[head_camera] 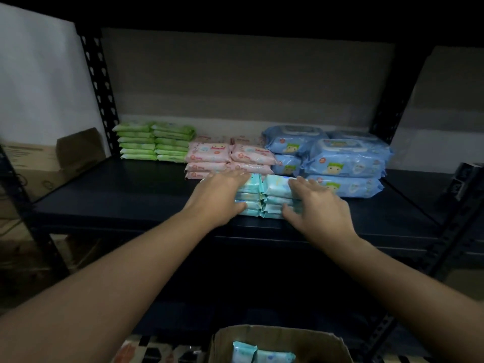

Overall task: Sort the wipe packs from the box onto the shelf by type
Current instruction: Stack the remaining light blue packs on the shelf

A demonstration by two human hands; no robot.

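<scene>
Cardboard of the box [277,341] fills the bottom edge of the view, flaps open, with at least two teal wipe packs [243,351] lying inside (so the sorting is judged unfinished).

Above the box, both forearms reach forward to the front edge of the dark shelf [104,195]. On it sit two side-by-side stacks of teal packs [264,199], each several packs high, their crimped ends meeting in the middle. The left hand [220,195] grips the left stack, fingers laid over the top and thumb against the near face. The right hand [317,205] grips the right stack in the same manner. This two-sided hold most likely squares the stacks and presses them together so the soft, slippery packs do not slide apart.

Behind the teal stacks, touching or nearly touching them, stand the sorted groups:

- Pink packs [230,158], centre, in two columns a few packs high.
- Large blue packs [343,163], right, bulkier, with hard flip lids on top and a cartoon face printed on the front.
- Green packs [154,141], rear left, thin, in two neat columns, set apart from the pink group by a small gap.

Each colour occupies its own zone, which keeps the types separate. Teal wrappers are pale, glossy and faintly patterned; print detail is too dim to read.
</scene>
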